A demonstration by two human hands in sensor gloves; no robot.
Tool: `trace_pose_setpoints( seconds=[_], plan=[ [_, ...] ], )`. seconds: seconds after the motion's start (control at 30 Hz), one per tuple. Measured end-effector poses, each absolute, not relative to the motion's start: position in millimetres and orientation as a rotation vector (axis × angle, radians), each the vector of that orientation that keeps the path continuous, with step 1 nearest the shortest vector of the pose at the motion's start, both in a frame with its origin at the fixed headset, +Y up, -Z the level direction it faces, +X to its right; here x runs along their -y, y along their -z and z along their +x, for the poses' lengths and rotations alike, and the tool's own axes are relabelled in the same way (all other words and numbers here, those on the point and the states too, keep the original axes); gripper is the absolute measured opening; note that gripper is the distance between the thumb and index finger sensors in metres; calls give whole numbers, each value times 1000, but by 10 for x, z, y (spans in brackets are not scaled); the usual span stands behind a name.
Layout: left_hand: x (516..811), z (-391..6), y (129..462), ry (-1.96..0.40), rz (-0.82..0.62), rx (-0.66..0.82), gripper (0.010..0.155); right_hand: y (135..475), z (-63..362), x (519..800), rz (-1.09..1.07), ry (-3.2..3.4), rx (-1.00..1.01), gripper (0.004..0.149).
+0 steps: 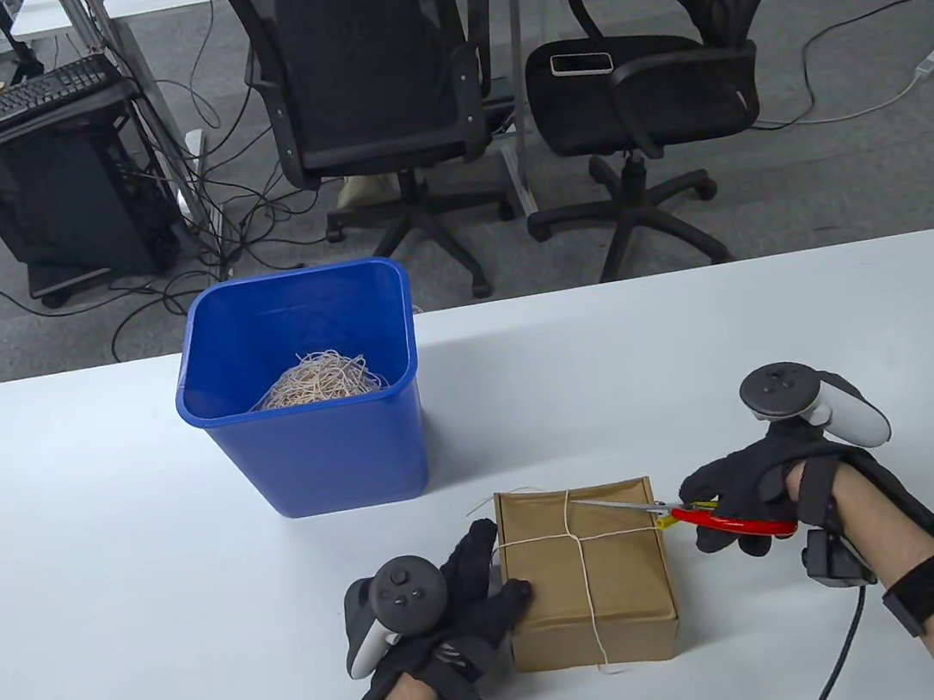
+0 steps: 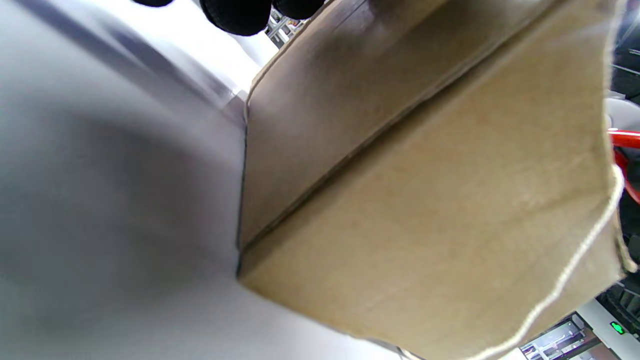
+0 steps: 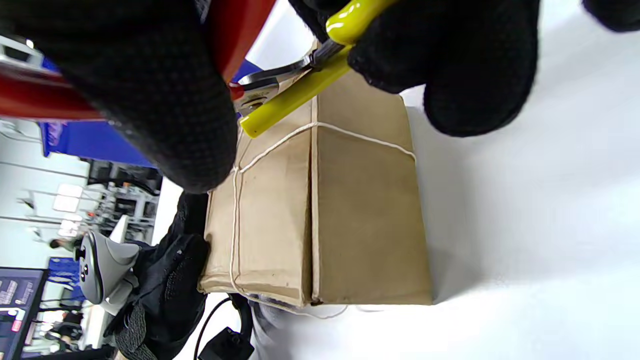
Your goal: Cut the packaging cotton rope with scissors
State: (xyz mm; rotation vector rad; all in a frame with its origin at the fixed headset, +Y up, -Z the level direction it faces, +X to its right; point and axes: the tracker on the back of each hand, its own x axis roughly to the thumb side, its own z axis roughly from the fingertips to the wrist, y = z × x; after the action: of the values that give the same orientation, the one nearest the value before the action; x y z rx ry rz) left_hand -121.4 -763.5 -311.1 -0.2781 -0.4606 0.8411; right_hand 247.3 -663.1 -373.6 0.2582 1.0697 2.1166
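- The right hand (image 1: 748, 493) grips the scissors (image 1: 672, 514), blades over the cotton rope (image 1: 582, 564), seemingly not yet cut.
- The left hand (image 1: 468, 602) fingers press, spread, against the cardboard box (image 1: 623, 597).
- Next: closing the blades on the rope.

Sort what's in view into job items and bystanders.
Job: brown cardboard box, white cotton rope tied around it, red-handled scissors in right hand, left hand against the box.
Bystanders: blue plastic bin of rope scraps, white table.

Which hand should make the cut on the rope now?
Right. The right hand already holds the scissors, blades over the box near the rope crossing. The left hand only braces the box's left side.
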Motion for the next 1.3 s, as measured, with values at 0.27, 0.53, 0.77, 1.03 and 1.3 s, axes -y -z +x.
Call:
trace_pose_setpoints(
  seconds=[0.27,0.53,0.77,1.03,1.3],
  plan=[
    [7641,-1196,3110,-837,-281,461,84,3902,2171,6555,240,-2176,-1164,93],
    [7639,-1191,3105,-831,-281,460,84,3978,2056,6600,268,-2168,-1142,89],
    [7641,-1185,3096,-826,-279,451,84,3973,2060,6731,432,-2065,-955,81],
    [7644,-1178,3089,-826,-284,444,84,3864,2174,6830,505,-1872,-710,83],
    [7647,-1171,3085,-821,-289,441,84,3674,2460,6962,351,-1755,-213,80]
  ],
)
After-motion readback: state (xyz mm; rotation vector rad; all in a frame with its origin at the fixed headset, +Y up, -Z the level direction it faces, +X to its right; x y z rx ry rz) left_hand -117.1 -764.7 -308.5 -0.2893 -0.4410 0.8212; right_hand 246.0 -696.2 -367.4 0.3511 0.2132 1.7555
